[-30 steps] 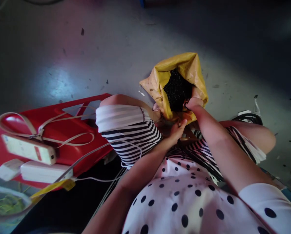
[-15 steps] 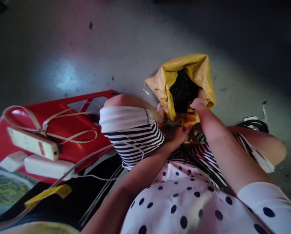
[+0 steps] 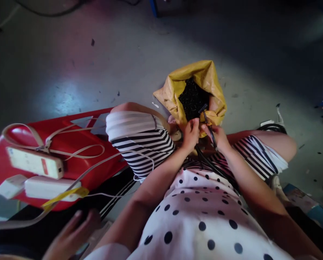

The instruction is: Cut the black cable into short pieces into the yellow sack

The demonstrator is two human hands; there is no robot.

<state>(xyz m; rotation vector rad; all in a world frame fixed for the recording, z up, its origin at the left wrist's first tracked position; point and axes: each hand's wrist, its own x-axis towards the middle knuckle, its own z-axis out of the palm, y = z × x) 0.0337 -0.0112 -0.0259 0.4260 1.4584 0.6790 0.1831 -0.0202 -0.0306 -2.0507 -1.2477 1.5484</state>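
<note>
A yellow woven sack (image 3: pixel 215 83) stands with its mouth wide between my knees, holding a heap of small black pieces (image 3: pixel 192 99). My right hand (image 3: pixel 218 139), fingers curled, grips a dark slim piece with a T-shaped end (image 3: pixel 204 108) that sticks up over the sack's near rim. Its exact kind I cannot make out. Beside it, my left hand (image 3: pixel 191 136) is closed at the near rim, thumb and fingers pinched together. What the left fingers hold is hidden. Black cables (image 3: pixel 205 159) lie over my lap just below both hands.
On my left, a red plastic stool (image 3: pixel 77 166) carries a phone-like device (image 3: pixel 35 162), a white box (image 3: pixel 47 186) and a looped strap (image 3: pixel 82 153). Another person's hand (image 3: pixel 72 234) is at lower left. A black cable coil (image 3: pixel 272 127) lies beyond my right knee.
My right hand has come out of the sack to its near rim and now shows a dark T-ended piece. My left hand has risen beside it. Another person's hand has appeared at lower left.
</note>
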